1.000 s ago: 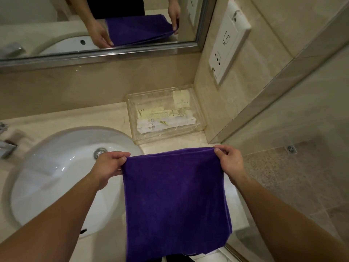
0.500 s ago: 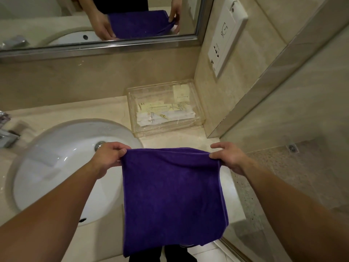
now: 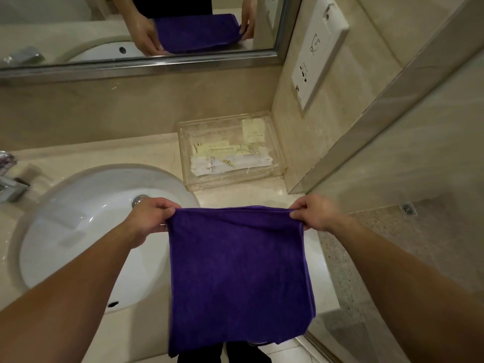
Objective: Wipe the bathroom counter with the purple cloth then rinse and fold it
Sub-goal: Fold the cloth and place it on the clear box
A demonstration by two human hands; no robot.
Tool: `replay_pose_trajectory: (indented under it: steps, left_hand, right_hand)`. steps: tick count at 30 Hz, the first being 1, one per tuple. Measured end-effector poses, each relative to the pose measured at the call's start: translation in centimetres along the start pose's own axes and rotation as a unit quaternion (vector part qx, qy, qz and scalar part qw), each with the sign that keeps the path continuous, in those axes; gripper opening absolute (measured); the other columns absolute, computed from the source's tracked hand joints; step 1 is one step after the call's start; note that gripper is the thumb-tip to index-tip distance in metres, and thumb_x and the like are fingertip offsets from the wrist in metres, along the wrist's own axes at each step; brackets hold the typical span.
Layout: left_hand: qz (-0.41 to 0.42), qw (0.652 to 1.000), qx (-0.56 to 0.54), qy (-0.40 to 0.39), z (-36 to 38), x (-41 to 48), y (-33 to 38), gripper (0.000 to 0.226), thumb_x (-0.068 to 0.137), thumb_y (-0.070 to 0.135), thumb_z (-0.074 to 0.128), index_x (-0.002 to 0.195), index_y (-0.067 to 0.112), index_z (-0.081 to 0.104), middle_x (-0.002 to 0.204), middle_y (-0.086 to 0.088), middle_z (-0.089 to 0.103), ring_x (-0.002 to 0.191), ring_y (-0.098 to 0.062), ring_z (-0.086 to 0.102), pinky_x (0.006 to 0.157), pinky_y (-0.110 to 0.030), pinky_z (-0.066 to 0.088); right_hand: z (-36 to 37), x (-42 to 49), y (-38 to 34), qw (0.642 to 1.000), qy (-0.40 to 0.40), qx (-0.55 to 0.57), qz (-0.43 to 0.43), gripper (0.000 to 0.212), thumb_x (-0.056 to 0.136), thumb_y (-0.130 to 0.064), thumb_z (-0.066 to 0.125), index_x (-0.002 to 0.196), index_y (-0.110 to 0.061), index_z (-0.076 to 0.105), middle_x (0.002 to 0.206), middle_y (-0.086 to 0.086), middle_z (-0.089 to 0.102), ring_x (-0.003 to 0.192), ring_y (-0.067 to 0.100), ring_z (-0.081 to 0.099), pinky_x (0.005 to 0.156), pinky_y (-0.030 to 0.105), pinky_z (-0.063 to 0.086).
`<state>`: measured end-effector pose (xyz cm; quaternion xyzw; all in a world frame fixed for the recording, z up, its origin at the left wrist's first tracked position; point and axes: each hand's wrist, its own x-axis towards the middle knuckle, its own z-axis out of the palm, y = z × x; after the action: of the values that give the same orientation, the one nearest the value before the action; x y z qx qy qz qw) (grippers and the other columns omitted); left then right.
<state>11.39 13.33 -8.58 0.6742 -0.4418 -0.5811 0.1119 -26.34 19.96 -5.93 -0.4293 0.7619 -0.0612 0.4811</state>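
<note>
Worktop (image 3: 157,150) running 9 to 3 o'clock. Purple cloth (image 3: 238,279) hanging at 6 o'clock over its front edge, soft, limp, possibly damp. Left hand (image 3: 149,218) and right hand (image 3: 314,213) pinching top corners; fingers (image 3: 171,211) clenching the hem, corners giving surest hold.

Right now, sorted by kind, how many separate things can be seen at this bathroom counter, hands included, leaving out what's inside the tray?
purple cloth: 1
hands: 2, left hand and right hand, each pinching a top corner of the cloth
white sink basin: 1
clear plastic tray: 1
wall socket panel: 1
mirror: 1
faucet: 1
Total: 8
</note>
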Motion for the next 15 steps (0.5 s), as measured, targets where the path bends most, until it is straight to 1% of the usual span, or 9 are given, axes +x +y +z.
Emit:
replay_pose_trajectory:
  steps: [1,3,5,6,8,10,12,14,15]
  left_hand:
    - [-0.002,1.000,-0.002,-0.002,-0.02,0.03,0.00,0.021,0.103,0.001,0.051,0.105,0.002,0.072,0.104,-0.018,0.073,0.100,-0.032,0.068,0.078,-0.036,0.058]
    - [-0.005,1.000,-0.007,-0.004,-0.09,0.10,-0.06,0.021,0.102,0.001,0.051,0.105,0.001,0.072,0.105,-0.019,0.073,0.100,-0.032,0.068,0.078,-0.036,0.058]
    - [-0.003,1.000,-0.008,-0.005,-0.17,0.15,-0.14,0.021,0.102,0.001,0.051,0.106,0.001,0.072,0.106,-0.019,0.073,0.100,-0.032,0.069,0.078,-0.036,0.058]
    - [-0.003,1.000,-0.007,-0.005,-0.20,0.18,-0.15,0.021,0.102,0.001,0.051,0.106,0.001,0.072,0.106,-0.019,0.073,0.099,-0.032,0.069,0.077,-0.036,0.058]
    - [-0.004,1.000,-0.005,-0.009,-0.20,0.18,-0.14,0.021,0.102,0.001,0.051,0.106,0.001,0.072,0.104,-0.018,0.073,0.097,-0.030,0.069,0.074,-0.034,0.057]
    - [-0.005,1.000,-0.003,-0.013,-0.21,0.22,-0.19,0.021,0.102,0.001,0.051,0.106,0.001,0.071,0.104,-0.018,0.073,0.096,-0.029,0.069,0.073,-0.033,0.057]
    - [-0.007,1.000,-0.002,-0.009,-0.24,0.31,-0.23,0.021,0.102,0.000,0.051,0.106,0.000,0.071,0.104,-0.018,0.072,0.095,-0.029,0.068,0.072,-0.033,0.056]
    - [-0.012,1.000,-0.003,-0.002,-0.22,0.38,-0.21,0.021,0.101,-0.001,0.050,0.106,-0.001,0.071,0.105,-0.020,0.072,0.092,-0.028,0.066,0.072,-0.033,0.056]
    - [-0.014,1.000,-0.004,0.000,-0.24,0.40,-0.18,0.021,0.101,-0.002,0.050,0.106,-0.001,0.070,0.105,-0.021,0.071,0.090,-0.028,0.065,0.072,-0.033,0.056]
  right_hand:
    - [-0.08,0.06,0.01,1.000,0.016,0.008,-0.012,0.013,0.095,-0.007,0.066,0.088,-0.014,0.074,0.082,0.007,0.073,0.068,0.016,0.067,0.063,0.025,0.061]
    - [-0.17,0.12,-0.01,0.996,0.038,0.083,-0.015,0.011,0.095,-0.003,0.065,0.095,-0.011,0.073,0.088,0.011,0.071,0.073,0.017,0.066,0.065,0.027,0.062]
    - [-0.12,0.02,-0.14,0.986,0.042,0.159,0.000,0.015,0.094,0.001,0.064,0.105,-0.007,0.071,0.094,0.012,0.069,0.073,0.015,0.065,0.057,0.022,0.059]
    - [-0.05,-0.05,-0.18,0.983,0.042,0.176,0.004,0.016,0.094,0.002,0.064,0.106,-0.006,0.070,0.097,0.012,0.069,0.073,0.015,0.065,0.055,0.020,0.058]
    - [0.15,-0.14,-0.14,0.984,0.042,0.175,-0.007,0.014,0.093,0.002,0.066,0.099,-0.010,0.069,0.095,0.012,0.069,0.074,0.016,0.066,0.058,0.022,0.057]
    - [0.21,-0.20,-0.08,0.988,0.045,0.148,-0.029,0.014,0.093,0.000,0.067,0.090,-0.014,0.069,0.088,0.011,0.069,0.074,0.019,0.066,0.066,0.030,0.060]
    - [0.14,-0.29,-0.08,0.987,0.056,0.143,-0.045,0.012,0.093,-0.003,0.067,0.090,-0.015,0.069,0.082,0.011,0.068,0.072,0.021,0.066,0.070,0.035,0.060]
    - [-0.07,-0.50,-0.17,0.983,0.075,0.156,-0.061,0.009,0.094,-0.008,0.068,0.094,-0.017,0.069,0.086,0.012,0.071,0.073,0.024,0.068,0.068,0.036,0.061]
    - [-0.13,-0.58,-0.18,0.983,0.086,0.143,-0.071,0.007,0.094,-0.012,0.069,0.097,-0.018,0.070,0.090,0.012,0.072,0.075,0.024,0.070,0.066,0.034,0.061]
